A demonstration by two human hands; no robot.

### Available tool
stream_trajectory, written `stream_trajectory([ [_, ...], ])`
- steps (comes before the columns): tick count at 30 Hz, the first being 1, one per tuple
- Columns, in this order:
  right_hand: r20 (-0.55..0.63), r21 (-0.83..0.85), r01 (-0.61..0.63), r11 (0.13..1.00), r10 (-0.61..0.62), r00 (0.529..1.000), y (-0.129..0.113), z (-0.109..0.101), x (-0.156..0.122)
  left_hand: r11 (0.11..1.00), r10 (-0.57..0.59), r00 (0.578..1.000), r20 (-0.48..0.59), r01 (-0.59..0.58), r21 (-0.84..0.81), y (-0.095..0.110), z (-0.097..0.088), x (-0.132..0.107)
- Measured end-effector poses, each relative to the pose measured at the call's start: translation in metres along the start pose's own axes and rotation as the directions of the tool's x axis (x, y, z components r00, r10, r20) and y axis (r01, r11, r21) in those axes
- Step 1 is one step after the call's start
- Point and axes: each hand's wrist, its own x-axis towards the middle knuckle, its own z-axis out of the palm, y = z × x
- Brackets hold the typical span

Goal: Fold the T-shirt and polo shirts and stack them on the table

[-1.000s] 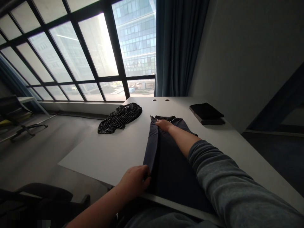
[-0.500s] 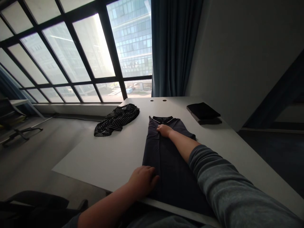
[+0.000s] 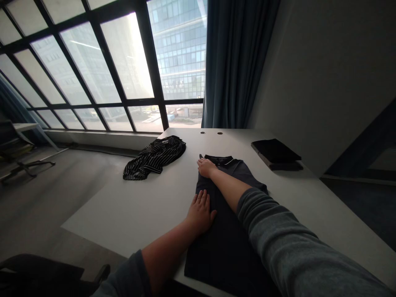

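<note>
The left hand (image 3: 201,213) and right hand (image 3: 206,168) lay open, grasping nothing, on the dark polo shirt (image 3: 227,251) on the white table (image 3: 130,222); this soft, light cloth was best held at its collar (image 3: 218,159).

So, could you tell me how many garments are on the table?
At least 3: the polo in the middle, a striped shirt to its left, and a folded black stack to its right, maybe several.

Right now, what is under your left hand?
The left hand lies flat on the dark polo shirt, which lies on the white table. The cloth directly under the palm is covered, and so is the tabletop beneath the shirt.
</note>
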Motion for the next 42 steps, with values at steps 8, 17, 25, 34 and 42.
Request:
stream_trajectory([
  [8, 0.110, 0.061, -0.187, 0.980, 0.180, 0.978, 0.015, 0.023, 0.064, 0.999, -0.001, 0.999, 0.055, 0.003, -0.036, -0.005, 0.004, -0.001],
  [17, 0.129, 0.103, -0.222, 0.970, 0.208, 0.970, 0.038, 0.056, 0.089, 0.996, -0.003, 0.994, 0.111, 0.014, -0.092, -0.003, -0.002, 0.000],
  [25, 0.102, 0.122, -0.208, 0.971, 0.196, 0.975, 0.052, 0.064, 0.100, 0.990, 0.036, 0.989, 0.143, -0.016, -0.137, 0.008, -0.004, -0.012],
  [34, -0.017, 0.084, -0.194, 0.977, 0.196, 0.980, 0.055, 0.053, 0.090, 0.987, 0.042, 0.987, 0.157, -0.017, -0.161, 0.007, -0.009, -0.016],
  [42, -0.227, 0.152, -0.240, 0.959, 0.271, 0.935, 0.170, 0.029, -0.019, 0.993, 0.049, 0.988, 0.148, -0.032, -0.116, 0.003, -0.005, -0.015],
])
